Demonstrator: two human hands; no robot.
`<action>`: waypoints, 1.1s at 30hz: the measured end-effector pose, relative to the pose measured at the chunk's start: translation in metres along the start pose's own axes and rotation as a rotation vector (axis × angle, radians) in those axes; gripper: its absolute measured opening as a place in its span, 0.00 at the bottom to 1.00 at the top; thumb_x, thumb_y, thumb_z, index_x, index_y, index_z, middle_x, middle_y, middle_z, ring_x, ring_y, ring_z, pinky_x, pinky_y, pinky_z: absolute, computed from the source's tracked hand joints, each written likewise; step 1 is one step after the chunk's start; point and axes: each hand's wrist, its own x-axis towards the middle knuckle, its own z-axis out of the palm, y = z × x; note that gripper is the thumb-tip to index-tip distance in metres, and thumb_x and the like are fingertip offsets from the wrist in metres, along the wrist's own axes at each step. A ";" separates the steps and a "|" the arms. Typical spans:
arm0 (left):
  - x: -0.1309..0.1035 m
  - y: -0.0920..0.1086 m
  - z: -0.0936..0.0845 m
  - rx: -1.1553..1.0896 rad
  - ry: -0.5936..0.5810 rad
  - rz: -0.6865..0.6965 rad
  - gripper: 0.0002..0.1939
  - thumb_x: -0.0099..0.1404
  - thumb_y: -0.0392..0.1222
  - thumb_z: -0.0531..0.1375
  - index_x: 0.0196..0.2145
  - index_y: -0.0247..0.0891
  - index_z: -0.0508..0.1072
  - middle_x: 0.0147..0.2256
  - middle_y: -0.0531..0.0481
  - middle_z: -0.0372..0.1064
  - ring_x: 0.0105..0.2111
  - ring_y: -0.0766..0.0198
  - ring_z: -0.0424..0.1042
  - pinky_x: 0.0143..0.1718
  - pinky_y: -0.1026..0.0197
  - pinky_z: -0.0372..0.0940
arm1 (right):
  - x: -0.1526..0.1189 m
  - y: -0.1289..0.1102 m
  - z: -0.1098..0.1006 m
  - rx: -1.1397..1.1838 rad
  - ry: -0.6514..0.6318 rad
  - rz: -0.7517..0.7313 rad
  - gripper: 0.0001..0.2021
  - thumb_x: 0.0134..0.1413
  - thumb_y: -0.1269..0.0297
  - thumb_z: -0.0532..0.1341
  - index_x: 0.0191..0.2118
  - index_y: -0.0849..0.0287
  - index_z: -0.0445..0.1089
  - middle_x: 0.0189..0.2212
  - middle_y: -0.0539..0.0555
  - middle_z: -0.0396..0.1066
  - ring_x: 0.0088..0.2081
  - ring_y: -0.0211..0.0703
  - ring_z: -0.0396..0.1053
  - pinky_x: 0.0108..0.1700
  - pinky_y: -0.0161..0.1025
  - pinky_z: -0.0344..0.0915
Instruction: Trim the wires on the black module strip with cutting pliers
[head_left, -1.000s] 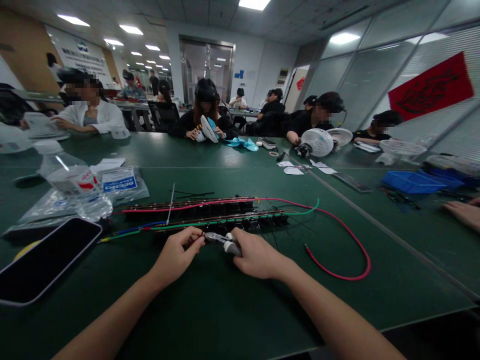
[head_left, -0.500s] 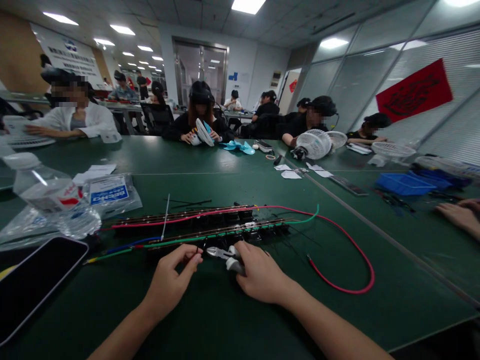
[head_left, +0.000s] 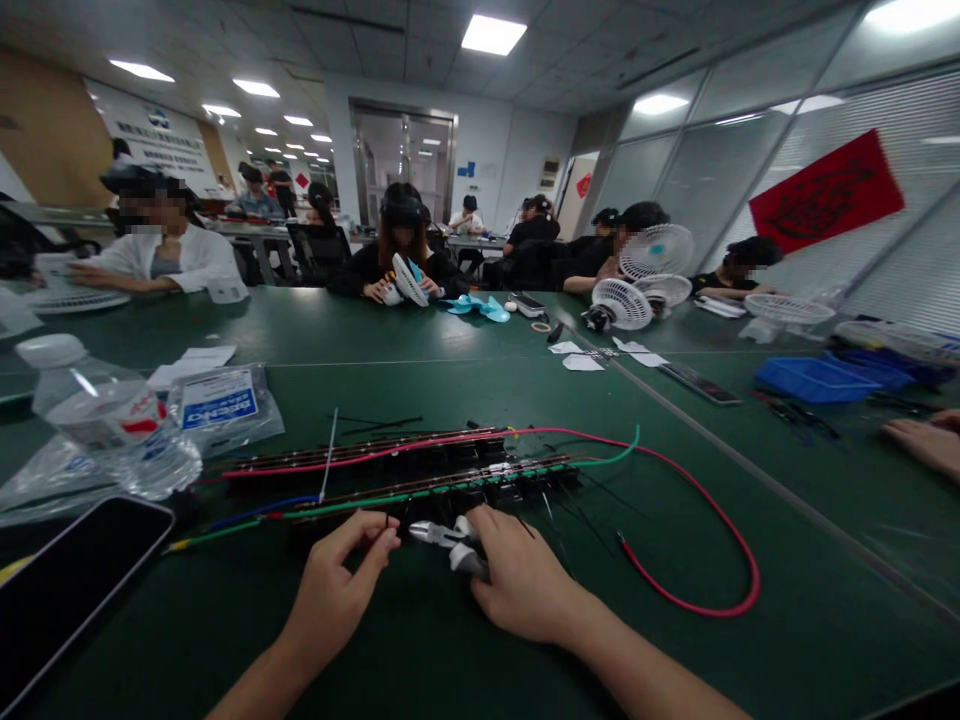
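My left hand (head_left: 337,575) is closed in a pinch on a thin black cable tie (head_left: 387,521), of which only a short piece shows. Wrapped round the grey-white grips of diagonal cutters (head_left: 437,536) is my right hand (head_left: 521,575). The cutter jaws point left, just short of my left fingertips. Right behind both hands lies a long black terminal strip (head_left: 352,503) with a green wire (head_left: 442,490) running along it. Thin black tie tails (head_left: 600,535) stick out near its right end. A second strip with a red wire (head_left: 300,467) lies farther back.
A white cable tie (head_left: 328,455) stands up at the strips' left part. To the left are a phone (head_left: 75,590), a plastic bottle (head_left: 112,420) and a bagged packet (head_left: 225,400). The red wire's end (head_left: 739,540) loops at right. Blue trays (head_left: 814,380) and co-workers with fan parts are beyond.
The view has tilted up slightly. My left fingertips have drawn a little away from the cutter jaws. Across the table, a co-worker has raised a white fan grille.
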 end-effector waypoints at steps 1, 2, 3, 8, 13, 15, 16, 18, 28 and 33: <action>0.000 0.001 0.000 -0.001 0.003 -0.003 0.08 0.66 0.42 0.57 0.38 0.37 0.74 0.30 0.49 0.74 0.31 0.60 0.75 0.34 0.60 0.70 | 0.000 0.001 0.001 0.004 0.004 0.000 0.21 0.46 0.68 0.56 0.50 0.61 0.60 0.51 0.61 0.65 0.50 0.52 0.63 0.52 0.46 0.57; 0.000 0.001 -0.001 -0.005 0.000 -0.005 0.08 0.66 0.43 0.57 0.38 0.37 0.74 0.30 0.49 0.74 0.31 0.60 0.75 0.34 0.60 0.70 | 0.000 0.002 0.003 0.004 0.006 0.000 0.22 0.47 0.67 0.56 0.51 0.60 0.60 0.52 0.61 0.65 0.51 0.52 0.62 0.53 0.47 0.57; 0.000 0.001 -0.001 -0.006 -0.002 -0.011 0.09 0.66 0.43 0.56 0.38 0.38 0.74 0.30 0.49 0.74 0.32 0.60 0.75 0.34 0.61 0.70 | 0.001 0.004 0.006 -0.001 0.012 0.004 0.23 0.47 0.67 0.56 0.52 0.60 0.60 0.53 0.61 0.64 0.53 0.53 0.61 0.55 0.47 0.56; 0.001 -0.004 -0.001 0.001 0.016 -0.070 0.09 0.66 0.44 0.57 0.38 0.38 0.74 0.30 0.49 0.75 0.29 0.60 0.75 0.31 0.61 0.70 | 0.002 0.018 0.027 -0.052 0.088 0.007 0.29 0.48 0.67 0.57 0.59 0.58 0.55 0.58 0.61 0.60 0.59 0.54 0.56 0.61 0.49 0.51; 0.002 -0.005 0.001 -0.001 0.044 -0.085 0.08 0.66 0.43 0.57 0.38 0.39 0.74 0.29 0.50 0.75 0.29 0.59 0.75 0.31 0.61 0.70 | 0.001 0.020 0.030 -0.062 0.106 -0.025 0.28 0.48 0.67 0.57 0.58 0.58 0.55 0.57 0.61 0.61 0.57 0.54 0.58 0.59 0.48 0.53; 0.002 -0.003 0.002 -0.003 0.040 -0.073 0.08 0.66 0.43 0.57 0.38 0.39 0.74 0.30 0.49 0.75 0.30 0.60 0.76 0.31 0.61 0.70 | 0.001 0.017 0.025 -0.055 0.101 -0.030 0.26 0.48 0.67 0.57 0.56 0.58 0.56 0.55 0.61 0.63 0.56 0.54 0.59 0.59 0.48 0.54; 0.002 -0.003 0.002 -0.004 0.034 -0.065 0.08 0.66 0.43 0.57 0.38 0.38 0.74 0.30 0.49 0.75 0.31 0.59 0.76 0.32 0.61 0.70 | 0.001 0.014 0.022 -0.052 0.095 -0.027 0.25 0.49 0.67 0.57 0.55 0.59 0.58 0.54 0.60 0.63 0.55 0.54 0.59 0.58 0.48 0.54; 0.001 -0.001 0.003 -0.005 0.033 -0.053 0.08 0.66 0.43 0.57 0.38 0.38 0.74 0.29 0.49 0.74 0.32 0.58 0.76 0.33 0.61 0.70 | 0.001 0.011 0.017 -0.038 0.078 -0.027 0.23 0.48 0.67 0.57 0.53 0.59 0.60 0.53 0.60 0.64 0.54 0.53 0.60 0.57 0.47 0.55; 0.006 -0.002 0.005 -0.016 -0.060 -0.017 0.09 0.66 0.43 0.56 0.38 0.37 0.73 0.30 0.49 0.73 0.28 0.62 0.72 0.32 0.61 0.67 | 0.002 0.003 0.006 -0.014 0.085 -0.033 0.19 0.47 0.69 0.56 0.49 0.60 0.60 0.48 0.60 0.64 0.48 0.50 0.62 0.51 0.46 0.58; 0.009 -0.001 0.006 -0.046 -0.144 -0.011 0.09 0.67 0.43 0.55 0.36 0.36 0.72 0.30 0.48 0.72 0.28 0.62 0.70 0.31 0.61 0.65 | 0.003 -0.002 0.006 0.004 0.096 -0.052 0.21 0.46 0.71 0.55 0.49 0.60 0.59 0.49 0.61 0.62 0.51 0.51 0.59 0.53 0.48 0.56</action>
